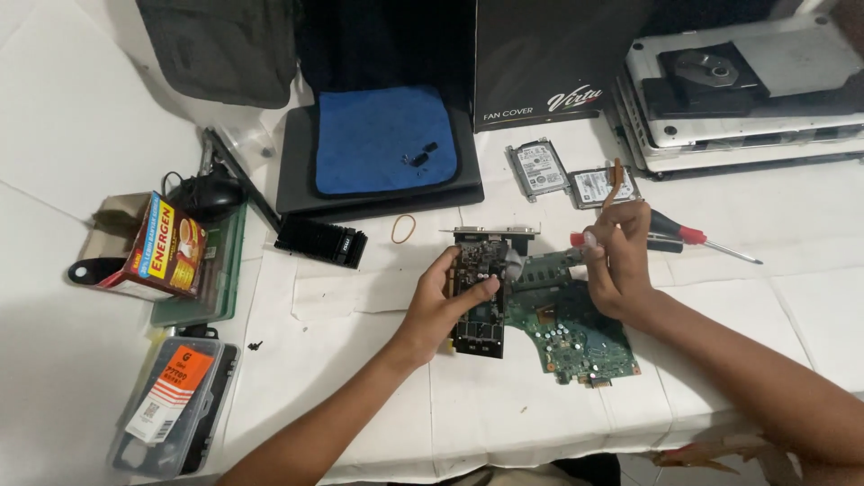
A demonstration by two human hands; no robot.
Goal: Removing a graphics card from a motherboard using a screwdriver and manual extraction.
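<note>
Black expansion card (481, 301) is being gripped by the left hand (447, 301) near the table's (504, 414) front edge | brush (612, 193) is being pinched in the right hand (616, 261) | step judged: dusting | next: bristles being lowered onto card, beside green motherboard (576, 342).

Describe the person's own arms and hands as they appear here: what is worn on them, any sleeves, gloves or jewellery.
Both forearms are bare right to the frame's edge, with no sleeve showing. The left hand and the right hand wear no gloves, and no ring, watch or bracelet can be seen on either hand or wrist. No markings show.
</note>
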